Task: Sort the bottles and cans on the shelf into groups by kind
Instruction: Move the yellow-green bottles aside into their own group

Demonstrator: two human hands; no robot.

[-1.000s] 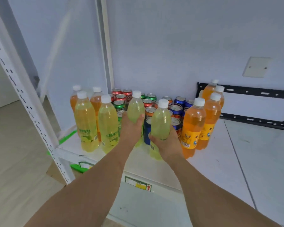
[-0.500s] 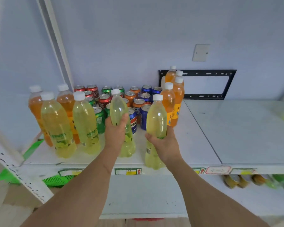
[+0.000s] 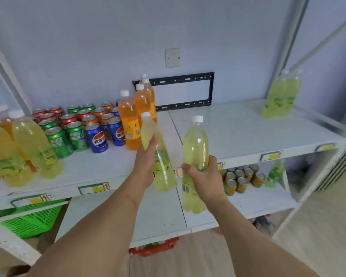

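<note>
A white shelf (image 3: 238, 134) runs along a pale wall, cans (image 3: 78, 124) and orange bottles (image 3: 136, 108) crowded at its left, two yellow-green bottles (image 3: 282, 96) standing apart at far right; in front of its edge, the left hand (image 3: 146, 162) grips one yellow-green bottle (image 3: 160, 156), tilted, round its middle; the right hand (image 3: 204, 174) holds another bottle (image 3: 195, 154) upright at the label; full and smooth, they likely feel heavy and slick, so mid-body holds suit.

Your two bare forearms, no sleeves showing, no watch, ring or glove on either, your left hand (image 3: 146, 159) at about eleven o'clock of your right hand (image 3: 205, 177), short plain nails
</note>
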